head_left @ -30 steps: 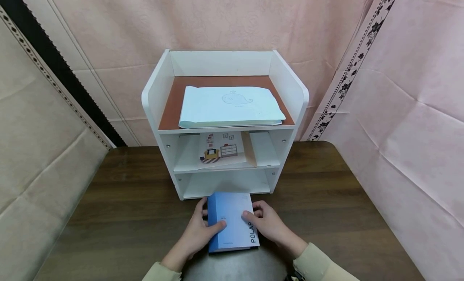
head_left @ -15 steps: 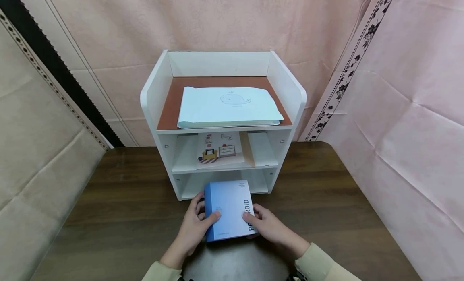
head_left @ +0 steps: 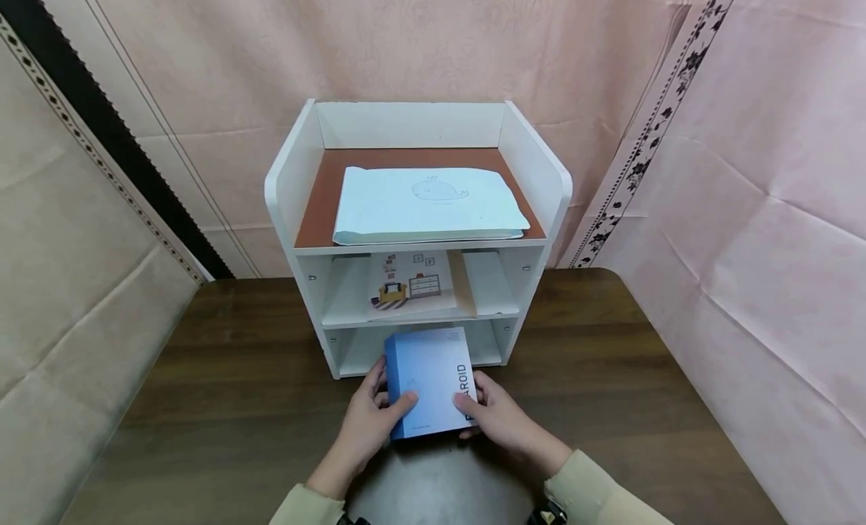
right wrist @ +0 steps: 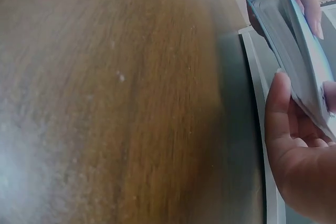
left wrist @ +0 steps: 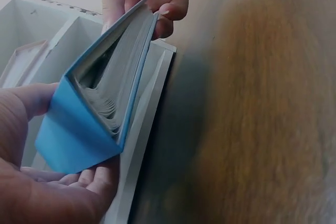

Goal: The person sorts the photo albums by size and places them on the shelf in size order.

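A blue photo album (head_left: 429, 371) with dark lettering along its right edge is held tilted at the front of the white shelf unit (head_left: 307, 280). My left hand (head_left: 365, 423) grips its spine side, thumb on the front cover and fingers round the back. On the opposite side, my right hand (head_left: 504, 420) pinches the loose edges of the covers, thumb on top. In the left wrist view, the album's spine (left wrist: 79, 132) faces the camera, and its thick pages fan slightly between the covers. The album's far end overlaps the opening of the bottom compartment (head_left: 355, 353); whether it is inside, I cannot tell.
A pale blue folder-like item (head_left: 433, 205) with a whale drawing lies on the unit's brown top. An illustrated booklet (head_left: 416, 284) and a tan strip occupy the middle shelf. Brown wooden table (head_left: 230, 374) surrounds the unit, with pink curtains (head_left: 433, 44) behind.
Both hands have carried the album forward and up from the table's near side toward the bottom compartment, keeping their grip. The shelf unit and the items on it stay put.
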Motion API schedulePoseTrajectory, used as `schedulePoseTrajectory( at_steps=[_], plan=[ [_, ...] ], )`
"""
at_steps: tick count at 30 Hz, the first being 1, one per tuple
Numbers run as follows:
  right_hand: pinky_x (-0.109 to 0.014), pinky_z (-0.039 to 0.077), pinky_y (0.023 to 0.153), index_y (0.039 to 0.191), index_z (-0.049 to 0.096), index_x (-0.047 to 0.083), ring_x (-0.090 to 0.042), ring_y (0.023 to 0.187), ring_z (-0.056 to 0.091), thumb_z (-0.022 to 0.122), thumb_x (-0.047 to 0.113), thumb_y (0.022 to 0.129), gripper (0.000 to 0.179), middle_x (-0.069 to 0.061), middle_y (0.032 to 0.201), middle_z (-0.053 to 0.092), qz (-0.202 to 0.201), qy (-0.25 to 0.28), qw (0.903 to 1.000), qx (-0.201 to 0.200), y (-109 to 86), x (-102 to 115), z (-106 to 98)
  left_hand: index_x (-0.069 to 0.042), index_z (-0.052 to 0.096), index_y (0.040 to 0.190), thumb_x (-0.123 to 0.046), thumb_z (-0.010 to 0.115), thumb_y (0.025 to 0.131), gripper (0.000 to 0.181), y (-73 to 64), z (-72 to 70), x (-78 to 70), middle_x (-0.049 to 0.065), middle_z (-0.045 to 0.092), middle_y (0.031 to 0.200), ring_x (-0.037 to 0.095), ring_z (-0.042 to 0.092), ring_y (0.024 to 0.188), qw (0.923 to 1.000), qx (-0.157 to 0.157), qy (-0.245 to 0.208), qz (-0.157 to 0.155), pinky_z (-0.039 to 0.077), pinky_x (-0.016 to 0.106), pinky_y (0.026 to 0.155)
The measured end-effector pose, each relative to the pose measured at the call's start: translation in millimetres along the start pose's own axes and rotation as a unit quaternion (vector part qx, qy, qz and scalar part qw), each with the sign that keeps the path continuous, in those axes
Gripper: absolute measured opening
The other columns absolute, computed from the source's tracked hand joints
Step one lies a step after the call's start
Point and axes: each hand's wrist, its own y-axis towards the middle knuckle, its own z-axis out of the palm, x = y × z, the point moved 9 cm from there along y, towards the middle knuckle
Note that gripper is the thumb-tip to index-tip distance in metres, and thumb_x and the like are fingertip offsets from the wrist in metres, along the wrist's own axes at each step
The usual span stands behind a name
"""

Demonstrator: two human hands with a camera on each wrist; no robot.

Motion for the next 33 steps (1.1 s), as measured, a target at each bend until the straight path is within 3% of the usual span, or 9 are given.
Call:
schedulePoseTrajectory(
  at_steps=[6,9,13,21,25,29,33],
  plan=[
    [-0.049,0.056,0.069,0.140,0.036,0.002,-0.027,0.091,0.066,0.052,0.019,0.102,0.045,-0.017,0.118,0.063,-0.002,-0.005,0.9997,-0.024,6.3,0,-6,-0.003,0.012,0.154,-0.035,0.075,0.085,0.098,-3.8,5.6,-6.4,0.023,0.042,0.140,0.031,0.059,0.109,0.9946,0.021,0.096,0.034,0.055,0.034,0.079],
    [-0.049,0.056,0.070,0.141,0.036,0.002,-0.026,0.091,0.066,0.051,0.019,0.102,0.045,-0.016,0.120,0.063,-0.005,-0.016,0.9994,-0.029,10.0,0,-7,-0.001,0.009,0.154,-0.039,0.076,0.084,0.105,-4.4,8.0,-8.9,0.026,0.035,0.145,0.032,0.056,0.113,0.9843,0.022,0.168,0.052,0.054,0.039,0.084],
    [-0.046,0.056,0.069,0.140,0.036,0.000,-0.026,0.091,0.066,0.052,0.020,0.102,0.046,-0.017,0.120,0.063,-0.002,-0.028,0.9991,-0.032,14.7,-1,-7,-0.005,0.007,0.155,-0.044,0.080,0.078,0.114,-2.2,9.9,-6.9,0.025,0.026,0.151,0.034,0.047,0.124,0.9707,0.020,0.235,0.048,0.045,0.048,0.096],
    [-0.044,0.057,0.070,0.135,0.041,-0.002,-0.024,0.087,0.067,0.054,0.022,0.101,0.044,-0.015,0.111,0.066,0.021,-0.015,0.9990,-0.038,22.7,-4,-4,0.002,0.017,0.152,-0.049,0.080,0.075,0.112,4.8,3.5,3.8,0.033,0.028,0.146,0.039,0.043,0.126,0.9683,-0.003,0.249,0.020,0.041,0.054,0.099],
    [-0.042,0.057,0.068,0.133,0.044,-0.003,-0.023,0.083,0.067,0.054,0.023,0.101,0.043,-0.013,0.105,0.067,0.030,-0.024,0.9980,-0.049,24.8,-7,-5,0.001,0.017,0.152,-0.048,0.083,0.072,0.116,5.2,2.2,10.0,0.033,0.028,0.145,0.039,0.046,0.123,0.9681,0.010,0.250,0.010,0.044,0.050,0.097],
    [-0.042,0.057,0.066,0.132,0.044,-0.005,-0.025,0.077,0.066,0.053,0.025,0.101,0.044,-0.013,0.098,0.066,0.031,-0.044,0.9971,-0.053,24.1,-7,-6,0.001,0.017,0.152,-0.033,0.086,0.074,0.109,5.8,2.5,13.5,0.032,0.028,0.144,0.037,0.051,0.117,0.9708,0.026,0.238,0.011,0.050,0.040,0.090],
    [-0.043,0.056,0.066,0.136,0.041,-0.004,-0.025,0.079,0.064,0.057,0.026,0.099,0.050,-0.013,0.102,0.063,0.016,-0.091,0.9951,-0.036,21.6,-4,-5,0.004,0.021,0.150,-0.015,0.084,0.077,0.098,6.5,0.3,13.0,0.030,0.031,0.140,0.034,0.054,0.112,0.9735,0.025,0.226,0.021,0.053,0.032,0.084]
  ],
)
